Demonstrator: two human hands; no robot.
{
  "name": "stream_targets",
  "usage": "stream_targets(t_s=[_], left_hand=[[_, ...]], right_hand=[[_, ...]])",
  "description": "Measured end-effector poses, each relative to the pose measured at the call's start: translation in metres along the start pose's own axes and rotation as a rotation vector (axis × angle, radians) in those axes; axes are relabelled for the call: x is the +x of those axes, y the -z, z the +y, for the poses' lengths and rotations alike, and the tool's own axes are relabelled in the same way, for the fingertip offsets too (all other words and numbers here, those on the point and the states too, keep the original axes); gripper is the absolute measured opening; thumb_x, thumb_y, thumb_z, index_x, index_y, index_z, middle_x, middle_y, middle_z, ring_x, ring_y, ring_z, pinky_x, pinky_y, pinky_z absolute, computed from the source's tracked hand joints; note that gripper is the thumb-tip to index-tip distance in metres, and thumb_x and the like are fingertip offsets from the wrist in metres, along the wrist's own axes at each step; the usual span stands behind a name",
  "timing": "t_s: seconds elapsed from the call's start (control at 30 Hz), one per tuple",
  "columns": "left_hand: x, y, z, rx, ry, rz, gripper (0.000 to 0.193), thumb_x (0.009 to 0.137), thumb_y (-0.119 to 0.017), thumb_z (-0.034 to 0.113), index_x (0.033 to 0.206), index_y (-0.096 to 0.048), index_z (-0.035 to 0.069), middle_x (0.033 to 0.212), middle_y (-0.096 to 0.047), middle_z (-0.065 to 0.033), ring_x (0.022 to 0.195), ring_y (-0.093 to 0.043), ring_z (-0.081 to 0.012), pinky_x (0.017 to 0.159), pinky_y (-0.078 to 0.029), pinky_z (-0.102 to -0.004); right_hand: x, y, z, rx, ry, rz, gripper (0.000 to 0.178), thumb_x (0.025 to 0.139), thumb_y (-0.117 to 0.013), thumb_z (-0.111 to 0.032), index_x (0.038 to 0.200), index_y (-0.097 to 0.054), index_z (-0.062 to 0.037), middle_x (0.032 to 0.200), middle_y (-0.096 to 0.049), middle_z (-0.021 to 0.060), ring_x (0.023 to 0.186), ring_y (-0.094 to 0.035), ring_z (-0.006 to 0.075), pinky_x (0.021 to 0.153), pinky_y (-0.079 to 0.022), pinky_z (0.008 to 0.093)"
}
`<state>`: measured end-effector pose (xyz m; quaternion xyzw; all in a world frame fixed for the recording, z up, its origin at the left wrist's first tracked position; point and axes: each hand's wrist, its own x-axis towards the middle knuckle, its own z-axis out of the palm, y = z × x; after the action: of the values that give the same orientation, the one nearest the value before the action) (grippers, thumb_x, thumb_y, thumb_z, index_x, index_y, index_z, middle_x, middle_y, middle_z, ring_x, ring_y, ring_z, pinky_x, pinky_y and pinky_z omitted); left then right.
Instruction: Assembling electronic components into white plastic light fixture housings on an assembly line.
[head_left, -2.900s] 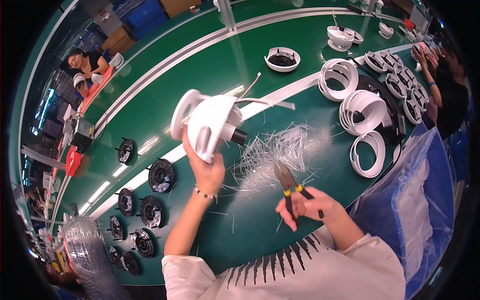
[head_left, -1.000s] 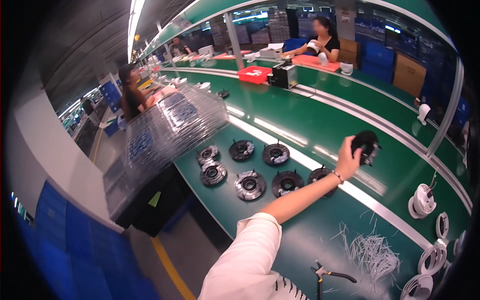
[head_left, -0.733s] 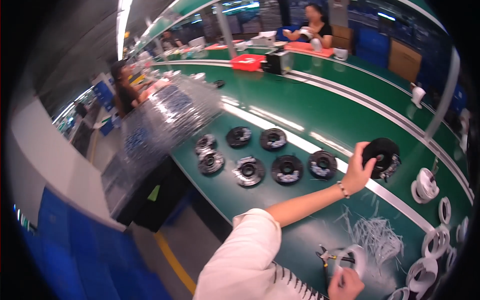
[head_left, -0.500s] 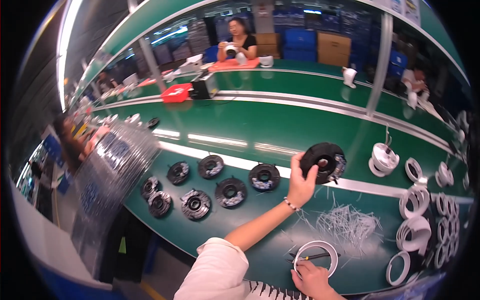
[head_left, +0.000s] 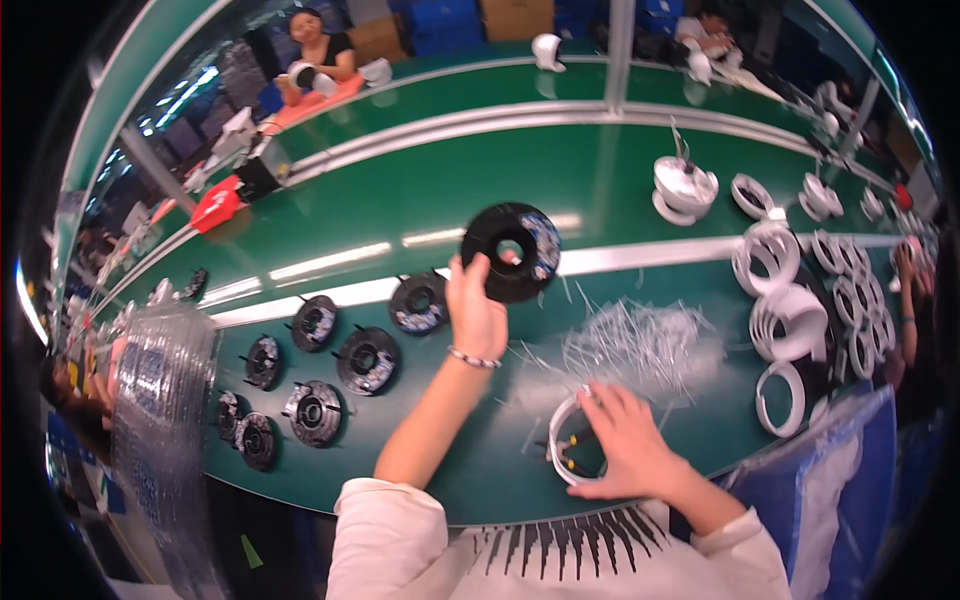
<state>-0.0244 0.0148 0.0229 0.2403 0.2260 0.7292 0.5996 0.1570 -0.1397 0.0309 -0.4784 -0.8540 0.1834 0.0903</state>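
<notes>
My left hand (head_left: 474,315), wearing a beaded bracelet, grips the lower left edge of a black round base (head_left: 488,228) and holds it up above the bench. The base has a hole in its middle and a band of small parts on its right side. My right hand (head_left: 637,452) spans a white ring (head_left: 556,443), with its fingertips at the far rim and the thumb at the near rim. Black pliers with yellow marks (head_left: 571,463) lie within the ring, partly hidden. Several similar black bases (head_left: 368,360) lie to the left on the green bench.
A heap of thin clear strips (head_left: 640,345) lies beyond my right hand. White rings (head_left: 780,402) are grouped at the right, with a white housing (head_left: 685,188) behind them. Stacked clear plastic trays (head_left: 165,400) stand at the left. Co-workers sit across the bench and at both sides.
My view has swung to the right. My left hand still holds the black base, its face now turned more toward me. My right hand has spread from the ring's near part across to its far rim.
</notes>
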Motion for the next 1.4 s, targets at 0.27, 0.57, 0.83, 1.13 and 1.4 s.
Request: stream_targets(t_s=[0.27, 0.57, 0.83, 1.13, 1.4], left_hand=[[-0.02, -0.011, -0.006, 0.12, 0.06, -0.099, 0.029, 0.092, -0.031, 0.021, 0.111, -0.041, 0.001, 0.108, -0.05, -0.0073, 0.1, -0.049, -0.0145, 0.086, -0.039, -0.0286], [-0.042, -0.014, -0.007, -0.007, 0.345, -0.468, 0.053, 0.087, -0.03, 0.039, 0.132, -0.02, 0.013, 0.131, -0.03, -0.0083, 0.119, -0.032, -0.024, 0.095, -0.028, -0.0477], [-0.006, 0.003, -0.006, -0.352, 0.771, -0.354, 0.063, 0.084, -0.029, 0.053, 0.124, -0.038, 0.005, 0.124, -0.041, -0.0146, 0.113, -0.041, -0.0302, 0.096, -0.031, -0.0454], [-0.003, 0.013, -0.005, -0.323, 0.786, -0.395, 0.052, 0.082, -0.032, 0.043, 0.115, -0.046, 0.005, 0.111, -0.051, -0.0155, 0.1, -0.051, -0.0288, 0.085, -0.042, -0.0451], [-0.01, 0.003, -0.017, -0.286, 0.455, -0.326, 0.048, 0.083, -0.03, 0.039, 0.109, -0.049, 0.004, 0.107, -0.054, -0.0117, 0.096, -0.052, -0.0239, 0.085, -0.043, -0.0364]], right_hand=[[0.056, 0.057, 0.029, 0.5, -0.022, 0.788, 0.106, 0.047, -0.08, -0.031, 0.129, -0.022, 0.0029, 0.121, -0.035, 0.0206, 0.112, -0.037, 0.0298, 0.093, -0.031, 0.0372], [0.112, 0.031, 0.03, 0.464, -0.021, 0.842, 0.105, 0.052, -0.078, -0.038, 0.127, -0.019, 0.0086, 0.129, -0.023, 0.0302, 0.117, -0.027, 0.0392, 0.097, -0.024, 0.0432], [0.112, 0.039, 0.024, 0.305, 0.004, 0.455, 0.121, 0.042, -0.082, -0.036, 0.131, -0.01, 0.0031, 0.135, -0.009, 0.027, 0.125, -0.015, 0.0382, 0.1, -0.02, 0.044], [0.103, 0.043, 0.025, 0.467, 0.112, 0.487, 0.118, 0.043, -0.082, -0.036, 0.13, -0.013, 0.0052, 0.127, -0.028, 0.0242, 0.118, -0.027, 0.0366, 0.097, -0.027, 0.0429], [0.113, 0.035, 0.011, 0.203, 0.118, 0.663, 0.114, 0.042, -0.081, -0.04, 0.127, -0.021, 0.0071, 0.129, -0.027, 0.0248, 0.115, -0.03, 0.038, 0.095, -0.028, 0.0429]])
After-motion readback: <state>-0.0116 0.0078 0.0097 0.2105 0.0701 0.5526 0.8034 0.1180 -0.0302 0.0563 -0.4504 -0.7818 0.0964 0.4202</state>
